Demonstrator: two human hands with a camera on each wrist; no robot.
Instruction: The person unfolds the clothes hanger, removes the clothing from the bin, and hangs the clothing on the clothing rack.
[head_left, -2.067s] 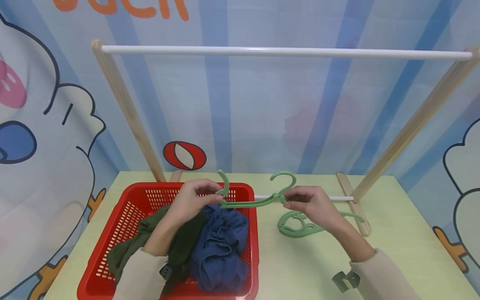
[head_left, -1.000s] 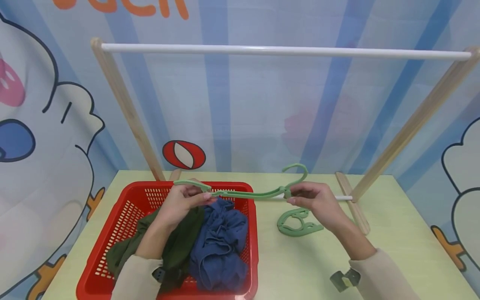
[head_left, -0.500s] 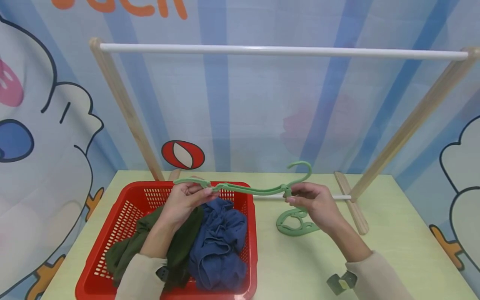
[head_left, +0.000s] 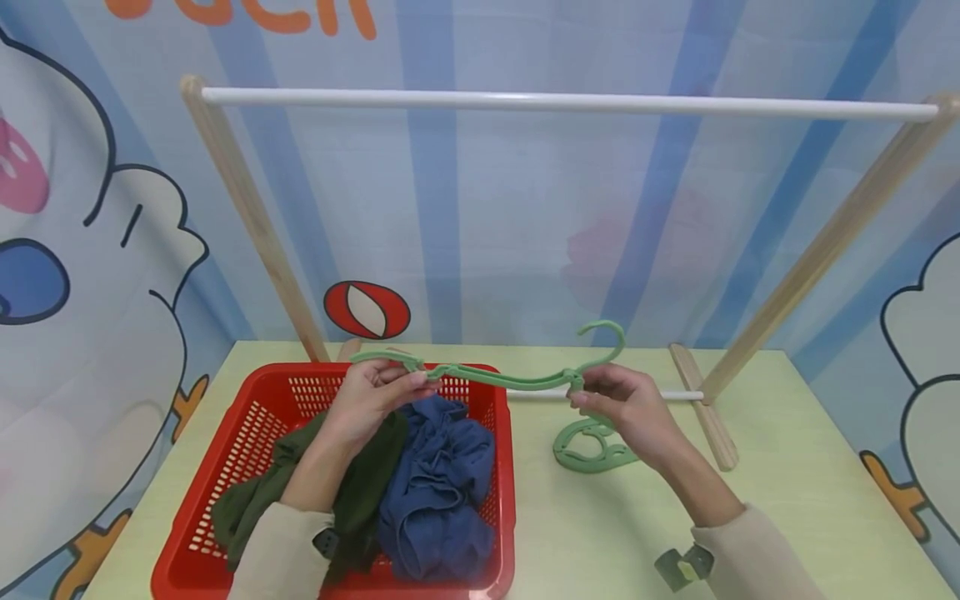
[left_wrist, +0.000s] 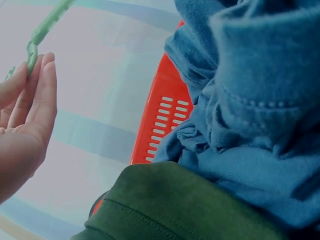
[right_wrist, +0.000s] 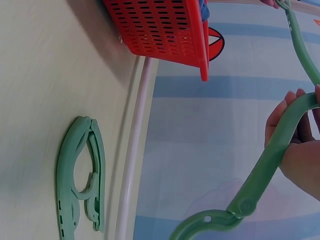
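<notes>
A green folding hanger (head_left: 510, 382) is stretched between both hands above the table. My left hand (head_left: 366, 406) pinches it at a joint toward the left, and its end piece extends past the fingers. At the hook end, my right hand (head_left: 633, 412) grips it just below the hook, which points up. In the right wrist view, another arm of the hanger (right_wrist: 260, 180) runs across the right palm and bends at a joint. A second green hanger (head_left: 592, 464) lies folded on the table, partly hidden behind the right hand.
A red perforated basket (head_left: 504, 500) on the left of the table holds a dark green garment (head_left: 375, 475) and a blue one (head_left: 438, 508). Behind stands a wooden rack with a white top bar (head_left: 525, 101); its lower bar (head_left: 682, 396) runs near the table's back.
The hanger's left end piece has swung from upright to nearly flat, pointing left. My left hand has moved left, the right slightly right and the hook with it. Over the last half second, little moved.
</notes>
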